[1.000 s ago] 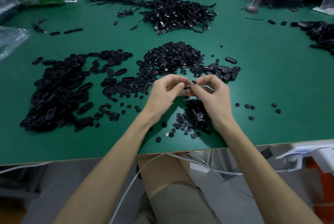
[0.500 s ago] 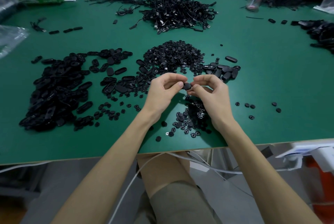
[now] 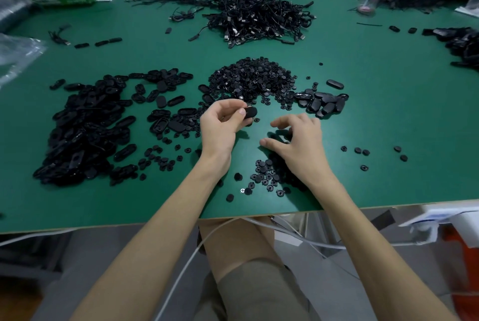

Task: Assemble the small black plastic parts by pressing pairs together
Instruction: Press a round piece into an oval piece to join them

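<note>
Probably light, stiff and slick, the small black oval plastic piece [image 3: 251, 112] suits a rim pinch, as the left hand [image 3: 223, 126] holds it; fingers of the right hand [image 3: 298, 140] hang released.

The hands, joined half a second ago, have come apart. The left hand [image 3: 220, 129] alone now pinches the oval black part [image 3: 251, 112]. The right hand [image 3: 298, 144] has moved down to the loose round pieces [image 3: 264, 173] (fingers loosely bent).

Even overhead light, soft shadows, wide-angle edge bending.
</note>
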`<action>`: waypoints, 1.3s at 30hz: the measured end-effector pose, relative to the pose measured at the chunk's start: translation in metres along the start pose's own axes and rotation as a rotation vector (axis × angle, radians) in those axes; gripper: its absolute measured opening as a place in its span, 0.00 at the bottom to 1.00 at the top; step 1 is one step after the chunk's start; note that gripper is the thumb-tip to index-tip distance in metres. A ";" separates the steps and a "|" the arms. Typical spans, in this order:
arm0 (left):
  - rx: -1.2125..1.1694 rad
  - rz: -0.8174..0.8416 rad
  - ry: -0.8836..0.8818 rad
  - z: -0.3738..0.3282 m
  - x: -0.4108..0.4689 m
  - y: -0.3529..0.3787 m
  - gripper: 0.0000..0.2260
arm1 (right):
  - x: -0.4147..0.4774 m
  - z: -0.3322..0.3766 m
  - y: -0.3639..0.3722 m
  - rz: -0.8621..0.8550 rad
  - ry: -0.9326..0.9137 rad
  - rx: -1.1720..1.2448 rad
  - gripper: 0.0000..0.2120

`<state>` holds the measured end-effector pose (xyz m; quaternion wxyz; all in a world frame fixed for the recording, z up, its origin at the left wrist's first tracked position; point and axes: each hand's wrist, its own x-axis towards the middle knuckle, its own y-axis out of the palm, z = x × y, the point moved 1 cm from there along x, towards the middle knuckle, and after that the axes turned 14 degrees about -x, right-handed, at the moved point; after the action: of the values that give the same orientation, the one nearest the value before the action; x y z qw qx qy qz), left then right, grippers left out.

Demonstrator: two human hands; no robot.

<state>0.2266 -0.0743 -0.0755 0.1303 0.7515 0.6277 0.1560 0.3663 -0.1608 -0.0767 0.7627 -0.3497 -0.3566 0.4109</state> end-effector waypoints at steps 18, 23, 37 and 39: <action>0.071 0.100 0.004 0.002 -0.002 0.003 0.08 | 0.000 0.004 -0.002 0.006 0.013 0.044 0.04; 0.168 0.147 0.010 0.003 -0.001 0.006 0.11 | -0.003 0.003 -0.005 -0.095 -0.003 0.183 0.05; 0.136 0.200 0.023 0.001 -0.004 0.005 0.08 | -0.005 0.004 -0.014 -0.186 0.118 0.398 0.03; 0.145 0.205 0.020 0.002 -0.004 0.006 0.08 | -0.004 0.003 -0.014 -0.174 0.125 0.409 0.04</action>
<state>0.2321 -0.0790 -0.0756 0.0526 0.8176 0.5584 0.1302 0.3670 -0.1697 -0.0648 0.8710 -0.1805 -0.2466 0.3846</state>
